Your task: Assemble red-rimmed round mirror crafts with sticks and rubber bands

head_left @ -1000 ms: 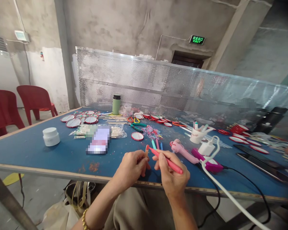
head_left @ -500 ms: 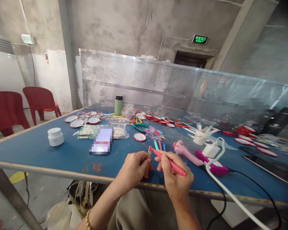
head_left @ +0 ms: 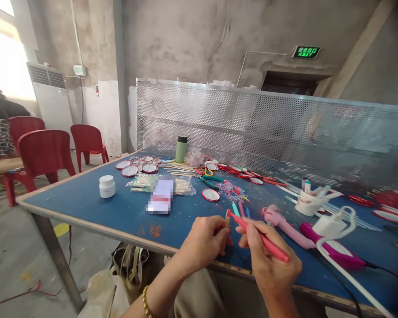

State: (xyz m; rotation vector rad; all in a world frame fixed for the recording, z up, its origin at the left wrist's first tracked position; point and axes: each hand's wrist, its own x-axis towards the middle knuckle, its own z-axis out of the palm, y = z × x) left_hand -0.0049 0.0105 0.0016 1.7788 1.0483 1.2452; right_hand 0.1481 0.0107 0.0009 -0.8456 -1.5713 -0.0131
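Note:
My left hand (head_left: 208, 238) is closed on a short flat wooden stick (head_left: 227, 221), held upright, with red on its rounded top. Between the thumb and fingers of my right hand (head_left: 272, 254) is a pinkish-red pen (head_left: 268, 243), slanting up to the left. Its tip meets or nearly meets the red end of the stick; I cannot tell whether they touch. Just beyond my hands lie a teal pen (head_left: 235, 209) and a blue pen (head_left: 248, 213). A pink glue gun (head_left: 287, 227) rests to the right of them.
Around the blue table (head_left: 86, 205) are a white jar (head_left: 107, 187), a blurred phone (head_left: 161, 197), red-rimmed discs (head_left: 211, 195), pliers (head_left: 209, 182), tangled coloured strings (head_left: 234, 191), a green bottle (head_left: 181, 150) and a cup of pens (head_left: 308, 203). White and black cables cross the right side. A perforated metal screen (head_left: 192, 115) stands behind.
My view has swung left, so everything sits farther right, and a person's dark clothing shows at the far left. Both hands keep hold of the stick and the pen in nearly the same pose.

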